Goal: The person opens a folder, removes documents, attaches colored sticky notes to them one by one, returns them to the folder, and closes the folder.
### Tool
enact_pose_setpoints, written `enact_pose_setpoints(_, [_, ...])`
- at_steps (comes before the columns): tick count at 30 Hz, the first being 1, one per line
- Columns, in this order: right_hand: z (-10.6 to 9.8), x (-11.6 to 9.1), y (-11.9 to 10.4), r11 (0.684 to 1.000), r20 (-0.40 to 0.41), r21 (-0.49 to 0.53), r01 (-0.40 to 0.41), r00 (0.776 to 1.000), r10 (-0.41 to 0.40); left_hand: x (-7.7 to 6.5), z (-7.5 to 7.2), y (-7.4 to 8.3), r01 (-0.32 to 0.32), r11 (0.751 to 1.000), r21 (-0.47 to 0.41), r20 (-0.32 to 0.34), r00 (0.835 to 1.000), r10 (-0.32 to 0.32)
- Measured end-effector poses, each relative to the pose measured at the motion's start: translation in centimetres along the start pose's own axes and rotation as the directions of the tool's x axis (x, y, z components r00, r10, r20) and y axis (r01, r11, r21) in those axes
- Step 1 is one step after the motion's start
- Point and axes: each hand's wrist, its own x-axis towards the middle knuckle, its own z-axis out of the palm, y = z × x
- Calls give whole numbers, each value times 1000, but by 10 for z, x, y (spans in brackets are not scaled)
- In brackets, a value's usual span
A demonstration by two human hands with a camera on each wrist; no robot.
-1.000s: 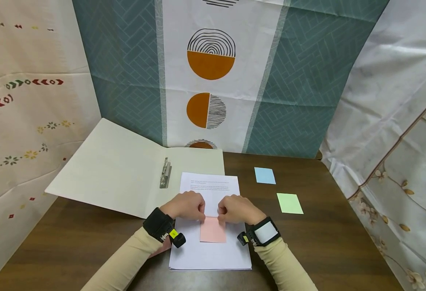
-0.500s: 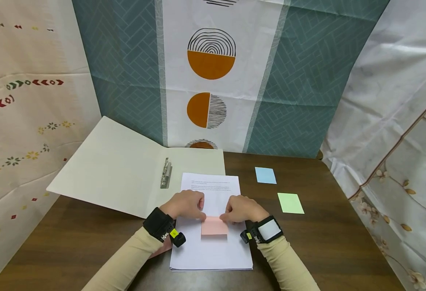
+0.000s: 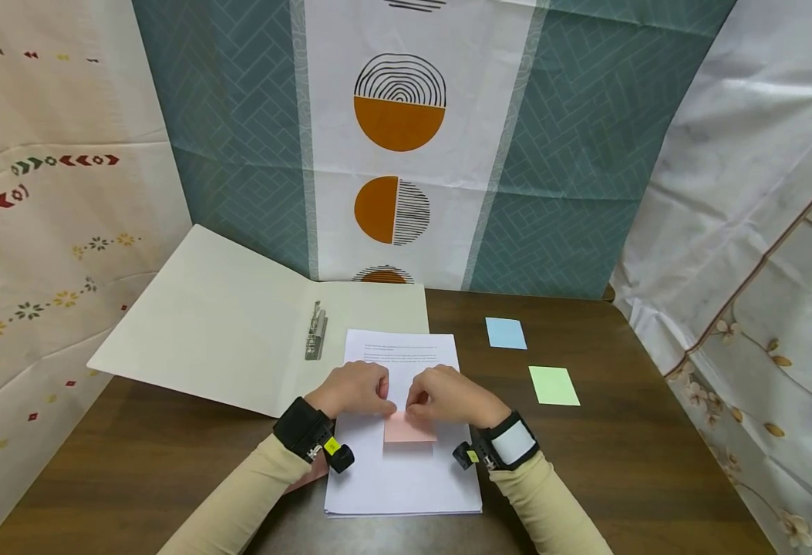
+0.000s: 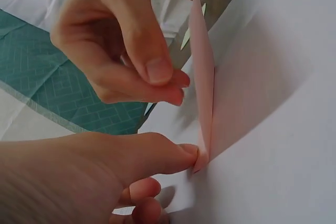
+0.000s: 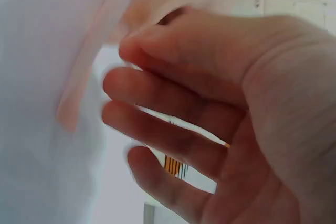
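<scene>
A flat, straight-edged slip of pink paper (image 3: 408, 433) is at the lower centre of the frame, above a stack of white rectangular paper sheets (image 3: 440, 486); its lower part is lifted and throws a shadow on the top sheet. At the slip's upper left corner, the left hand (image 3: 352, 390) touches it with the thumb tip, but I cannot tell whether a finger pinches from behind. The right hand (image 3: 454, 396) is beside the upper right corner, with thumb and forefinger close together, the other fingers loosely bent; in both wrist views it appears apart from the slip. Left of centre, a cream-coloured folder (image 3: 225, 324) lies unfolded, bearing a narrow silver metal clip (image 3: 315, 333). To the right of the stack, a pale blue square paper note (image 3: 506, 333) and a light green square paper note (image 3: 554, 385) lie on the dark brown wooden table (image 3: 621, 478).
</scene>
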Motion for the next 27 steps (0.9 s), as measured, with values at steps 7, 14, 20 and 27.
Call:
enact_pose_setpoints(7, [-1, -3, -7, 998, 70, 10, 55, 996, -56, 2, 1, -1, 8, 1000, 11, 15, 1000, -8])
enact_pose_setpoints(14, [-3, -4, -4, 1000, 52, -17, 14, 999, -14, -1, -2, 1, 19, 1000, -9, 16, 1000, -19])
enact_pose_setpoints(20, [-13, -13, 3, 996, 65, 3, -92, 994, 92, 0, 0, 0, 24, 999, -22, 21, 1000, -23])
enact_pose_setpoints(27, [-19, -16, 5, 996, 67, -43, -76, 995, 79, 1, 1, -1, 24, 1000, -7, 20, 1000, -24])
